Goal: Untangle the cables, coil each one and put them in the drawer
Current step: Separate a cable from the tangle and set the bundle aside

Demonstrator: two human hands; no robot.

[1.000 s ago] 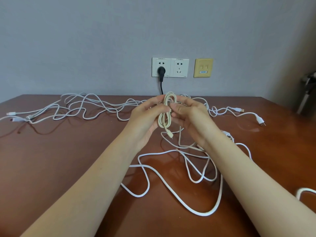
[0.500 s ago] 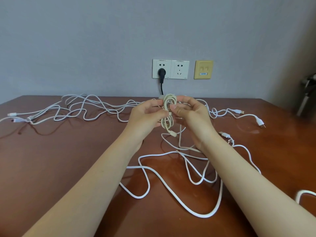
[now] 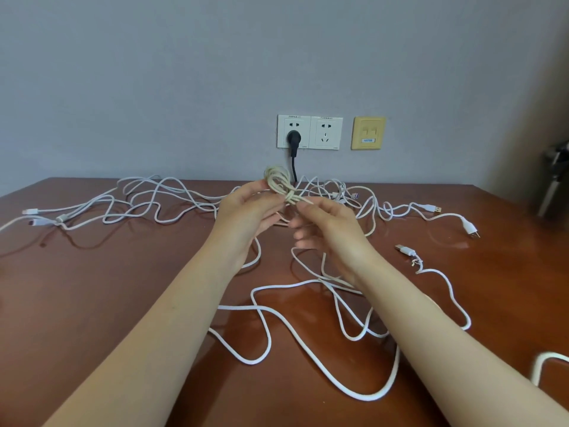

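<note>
A small cream cable coil (image 3: 278,181) is held up above the brown table (image 3: 92,288) in front of the wall sockets. My left hand (image 3: 246,214) grips the coil from the left with its fingers curled round the loops. My right hand (image 3: 326,223) pinches the loose end of the same cable just right of the coil. Several white cables lie tangled on the table: a thick one (image 3: 308,359) loops between my forearms, and thinner ones (image 3: 147,201) spread across the back left. No drawer is in view.
A black plug (image 3: 293,140) sits in the left wall socket, its cord dropping behind the table. USB ends (image 3: 406,250) and a white plug (image 3: 469,227) lie at the right. A dark metal object (image 3: 554,180) stands at the far right edge.
The coil has tipped from hanging upright to leaning left, its tail now pulled sideways toward my right hand. Both hands shifted slightly apart; the dangling connector below the coil no longer shows.
</note>
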